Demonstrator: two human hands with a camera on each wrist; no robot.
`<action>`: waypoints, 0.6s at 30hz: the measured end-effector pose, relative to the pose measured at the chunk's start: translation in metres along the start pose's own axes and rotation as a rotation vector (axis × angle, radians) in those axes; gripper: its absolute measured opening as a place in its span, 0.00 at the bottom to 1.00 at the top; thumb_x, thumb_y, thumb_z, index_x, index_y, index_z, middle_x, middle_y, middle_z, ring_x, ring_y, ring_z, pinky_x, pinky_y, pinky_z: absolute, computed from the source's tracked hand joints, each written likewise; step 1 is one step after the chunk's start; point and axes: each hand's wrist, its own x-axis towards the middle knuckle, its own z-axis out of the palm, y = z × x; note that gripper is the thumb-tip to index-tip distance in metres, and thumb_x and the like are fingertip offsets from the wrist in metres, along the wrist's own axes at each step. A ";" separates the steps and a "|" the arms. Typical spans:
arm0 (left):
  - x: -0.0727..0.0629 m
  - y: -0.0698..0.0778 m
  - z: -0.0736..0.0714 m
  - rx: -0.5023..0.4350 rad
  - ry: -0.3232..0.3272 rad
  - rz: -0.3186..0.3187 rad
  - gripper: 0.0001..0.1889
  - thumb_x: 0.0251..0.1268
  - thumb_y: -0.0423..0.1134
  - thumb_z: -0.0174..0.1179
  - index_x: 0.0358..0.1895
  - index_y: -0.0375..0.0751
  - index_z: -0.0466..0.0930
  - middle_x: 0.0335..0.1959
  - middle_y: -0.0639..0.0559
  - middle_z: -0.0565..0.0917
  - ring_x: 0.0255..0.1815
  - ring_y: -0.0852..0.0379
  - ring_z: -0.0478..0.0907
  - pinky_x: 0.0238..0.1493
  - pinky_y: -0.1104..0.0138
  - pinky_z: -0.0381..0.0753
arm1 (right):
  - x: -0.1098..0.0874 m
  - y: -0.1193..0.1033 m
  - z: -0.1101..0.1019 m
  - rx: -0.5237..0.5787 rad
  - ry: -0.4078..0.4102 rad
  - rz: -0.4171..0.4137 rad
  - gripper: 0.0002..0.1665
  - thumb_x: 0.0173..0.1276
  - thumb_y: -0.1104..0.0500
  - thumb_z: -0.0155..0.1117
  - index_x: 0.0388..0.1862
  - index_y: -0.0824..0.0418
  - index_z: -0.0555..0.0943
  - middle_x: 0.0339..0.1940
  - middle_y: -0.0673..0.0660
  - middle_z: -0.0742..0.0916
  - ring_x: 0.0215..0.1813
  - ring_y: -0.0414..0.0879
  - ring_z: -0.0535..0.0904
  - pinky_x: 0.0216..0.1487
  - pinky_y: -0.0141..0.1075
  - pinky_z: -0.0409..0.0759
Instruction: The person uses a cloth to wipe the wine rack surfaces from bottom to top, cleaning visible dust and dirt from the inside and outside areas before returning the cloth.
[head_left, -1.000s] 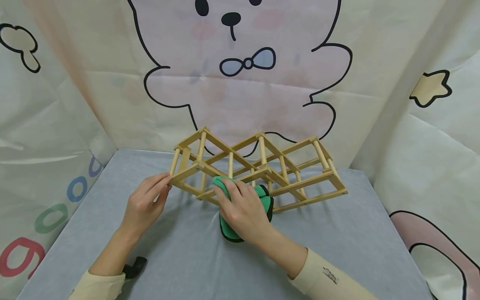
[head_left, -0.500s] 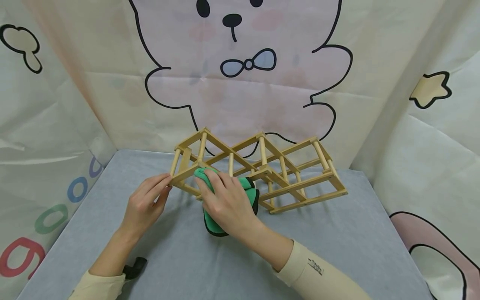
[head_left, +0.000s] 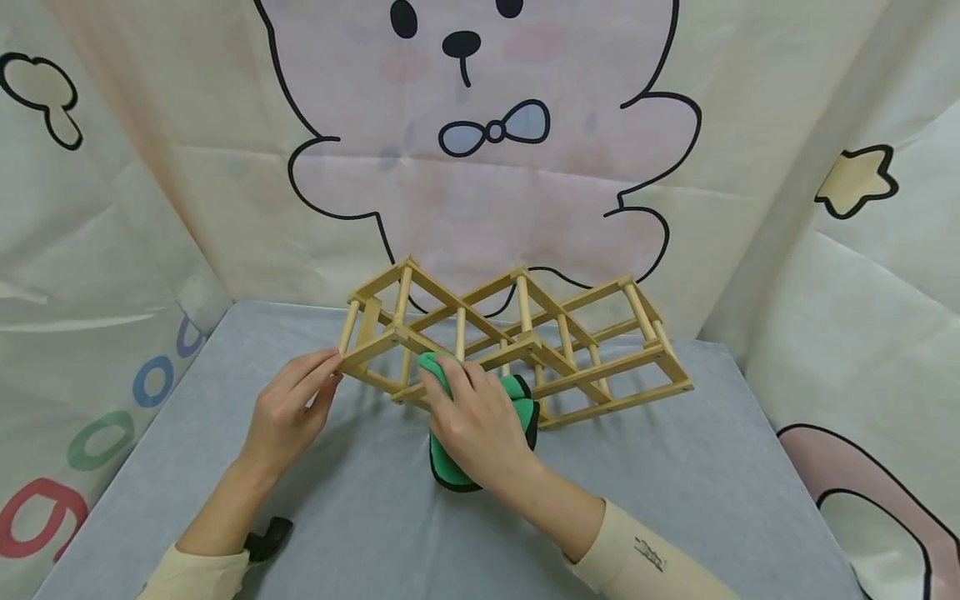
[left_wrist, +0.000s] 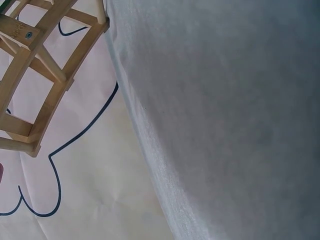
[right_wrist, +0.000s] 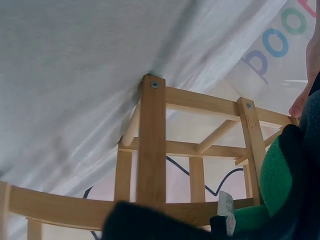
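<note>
A light wooden lattice rack [head_left: 525,343] with slats and round dowels stands on the table in the head view. At its left end my left hand [head_left: 288,408] pinches a corner between fingertips and thumb. My right hand [head_left: 483,425] grips a folded green cloth [head_left: 450,467] with black edging, pressed on the front slats left of the middle. In the left wrist view only part of the rack [left_wrist: 20,65] shows, at upper left. The right wrist view has the cloth [right_wrist: 275,175] at lower right, with a small white tag [right_wrist: 226,210], beside the rack's bars.
Grey-blue fabric covers the table [head_left: 360,517]. A printed backdrop [head_left: 495,192] with a cartoon animal hangs close behind the rack, and similar sheets stand at both sides. A small black object [head_left: 268,537] sits at the left cuff.
My right hand slid left along the rack's front with the cloth, then came back to the right. The left hand and the rack stayed in place.
</note>
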 end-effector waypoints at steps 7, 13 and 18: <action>-0.001 0.000 0.000 -0.007 -0.004 -0.011 0.15 0.82 0.37 0.58 0.55 0.26 0.86 0.49 0.33 0.87 0.43 0.36 0.85 0.66 0.79 0.73 | -0.017 0.009 -0.006 0.010 0.002 0.019 0.24 0.58 0.68 0.62 0.55 0.66 0.88 0.53 0.63 0.87 0.43 0.54 0.84 0.35 0.40 0.86; -0.002 -0.001 0.001 -0.007 0.001 -0.019 0.15 0.81 0.36 0.58 0.55 0.27 0.87 0.49 0.33 0.88 0.43 0.36 0.85 0.65 0.79 0.73 | -0.029 0.020 -0.013 0.006 0.000 0.019 0.22 0.63 0.67 0.60 0.55 0.66 0.88 0.51 0.65 0.87 0.43 0.55 0.85 0.39 0.42 0.89; -0.001 0.000 0.000 -0.008 -0.006 -0.030 0.15 0.80 0.36 0.59 0.55 0.28 0.87 0.49 0.34 0.88 0.43 0.36 0.85 0.65 0.79 0.74 | -0.038 0.031 -0.021 -0.012 0.026 0.019 0.20 0.68 0.66 0.55 0.54 0.67 0.88 0.51 0.66 0.87 0.44 0.58 0.85 0.40 0.44 0.88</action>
